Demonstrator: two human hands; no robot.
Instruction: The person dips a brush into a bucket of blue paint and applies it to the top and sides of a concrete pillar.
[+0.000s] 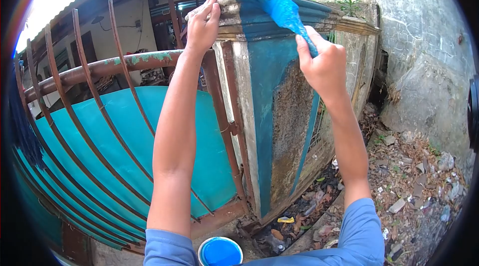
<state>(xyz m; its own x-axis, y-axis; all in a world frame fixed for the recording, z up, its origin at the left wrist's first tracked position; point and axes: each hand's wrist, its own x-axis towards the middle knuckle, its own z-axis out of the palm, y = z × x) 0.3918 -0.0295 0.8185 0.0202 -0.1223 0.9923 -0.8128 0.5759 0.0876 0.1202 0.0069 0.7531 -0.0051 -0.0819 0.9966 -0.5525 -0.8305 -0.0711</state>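
Note:
My right hand (323, 61) grips the handle of a paintbrush (282, 9) coated in bright blue paint. Its bristles touch the top moulding of a concrete pillar (259, 71). Blue paint covers part of the moulding and the borders of the pillar's face, around a rough brown panel (289, 116). My left hand (203, 24) rests on the unpainted left corner of the pillar's top, its fingers together over the edge. Below, near my left sleeve, stands an open round tub of blue paint (220, 252).
A rusty metal gate (100, 69) with curved bars and a turquoise sheet (134, 131) is at the left. On the right, a grey wall (424, 31) rises behind ground littered with leaves and rubbish (409, 196). A small plant (349, 4) grows behind the pillar.

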